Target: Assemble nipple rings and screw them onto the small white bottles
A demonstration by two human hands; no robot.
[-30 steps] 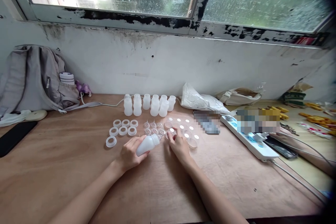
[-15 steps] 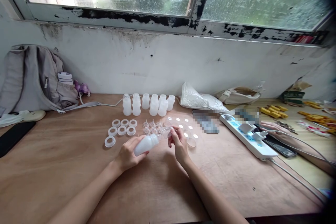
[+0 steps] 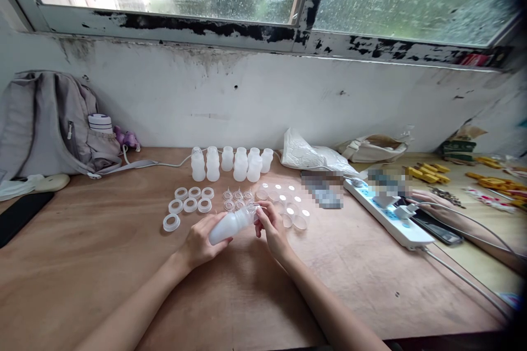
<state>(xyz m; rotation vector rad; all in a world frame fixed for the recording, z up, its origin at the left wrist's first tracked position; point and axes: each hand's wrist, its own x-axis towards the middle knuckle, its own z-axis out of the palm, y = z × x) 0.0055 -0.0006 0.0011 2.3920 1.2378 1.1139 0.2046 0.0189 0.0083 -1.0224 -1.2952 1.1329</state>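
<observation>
My left hand (image 3: 200, 241) is wrapped round a frosted white baby bottle (image 3: 222, 228), which lies tilted with its mouth up to the right. At that mouth sits a clear plastic cap (image 3: 250, 212), pinched at its far end by my right hand (image 3: 272, 230). The fingers partly hide the cap, and whether it is seated cannot be made out. Just beyond my hands lie small clear teats (image 3: 237, 196) in rows. Clear caps with white dots (image 3: 300, 222) stand to the right, and white collar rings (image 3: 171, 223) lie to the left.
Several frosted bottles (image 3: 213, 165) stand along the back. A white power strip (image 3: 389, 214) with plugs and cables lies right, near another person's hand (image 3: 432, 200) and a phone (image 3: 437, 228). Plastic bags (image 3: 302, 152) and a backpack (image 3: 57, 120) rest by the wall; a black phone (image 3: 22, 216) lies left.
My right hand has moved left, bringing the clear cap from a little apart up to the bottle's mouth. My left hand and the bottle have stayed nearly still.
</observation>
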